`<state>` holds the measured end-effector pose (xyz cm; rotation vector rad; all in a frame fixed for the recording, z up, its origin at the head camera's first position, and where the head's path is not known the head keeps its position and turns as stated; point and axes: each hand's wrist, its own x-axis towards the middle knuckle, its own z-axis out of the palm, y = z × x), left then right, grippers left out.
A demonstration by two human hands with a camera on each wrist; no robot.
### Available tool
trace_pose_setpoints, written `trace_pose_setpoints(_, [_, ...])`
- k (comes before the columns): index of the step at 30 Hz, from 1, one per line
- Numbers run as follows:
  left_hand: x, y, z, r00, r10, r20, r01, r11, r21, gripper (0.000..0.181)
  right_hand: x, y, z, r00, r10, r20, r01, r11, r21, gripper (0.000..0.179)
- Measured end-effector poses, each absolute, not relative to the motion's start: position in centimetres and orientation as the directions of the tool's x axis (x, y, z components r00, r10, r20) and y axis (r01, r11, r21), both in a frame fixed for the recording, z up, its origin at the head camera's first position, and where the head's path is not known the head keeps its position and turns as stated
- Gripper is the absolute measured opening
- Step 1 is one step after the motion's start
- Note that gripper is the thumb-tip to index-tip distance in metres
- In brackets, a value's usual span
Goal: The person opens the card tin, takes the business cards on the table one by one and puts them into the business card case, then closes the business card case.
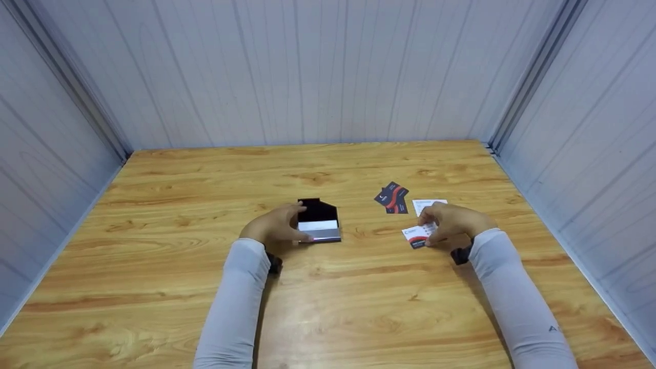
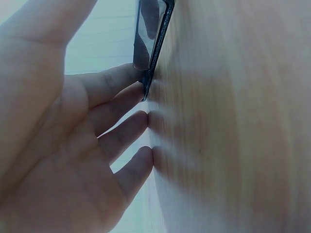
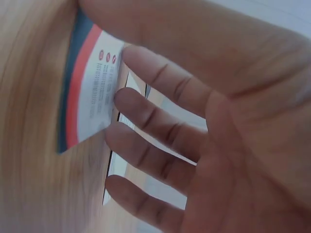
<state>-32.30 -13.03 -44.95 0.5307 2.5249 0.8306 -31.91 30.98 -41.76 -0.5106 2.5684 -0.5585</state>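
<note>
Head view, looking down on the wood-grain table [image 1: 359,287]: the person's left hand [image 1: 279,224] grips the left side of a business card case [image 1: 325,233], thumb at its near edge and fingers bent by the black lid [image 1: 322,210], which is turned away from the person. The right hand [image 1: 456,221] pinches a white business card [image 1: 414,234] with red and dark bands, thumb on the nearer edge, index finger on the farther one; whether the card touches the wood, I cannot tell. The important relation, I judge, is this: the case lies to the left of the pinched card, well apart from it, with bare wood between, and the left hand is the one beside it. The card's long axis runs almost left to right, only slightly turned, and its free left end is toward the case. Beyond the right hand lies another white card [image 1: 421,204], and further left two dark business cards [image 1: 393,193] overlap.
</note>
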Motion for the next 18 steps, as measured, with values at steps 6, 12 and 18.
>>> trace_pose_setpoints(6, [-32.40, -12.92, -44.94, -0.836, 0.478, -0.271, 0.222, 0.745, 0.629, 0.098, -32.04, 30.58, -41.60, -0.817, -0.435, -0.379, -0.249, 0.858, -0.449, 0.042])
trace_pose_setpoints(12, [-32.24, -12.92, -44.84, -0.838, 0.465, -0.285, 0.200, 0.748, 0.632, 0.097, -32.31, 30.62, -41.91, -0.804, -0.470, -0.365, -0.243, 0.819, -0.520, 0.046])
trace_pose_setpoints(18, [-32.30, -12.95, -44.82, -0.839, 0.463, -0.288, 0.203, 0.755, 0.623, 0.097, -32.22, 31.00, -41.81, -0.798, -0.470, -0.378, -0.223, 0.812, -0.540, 0.028])
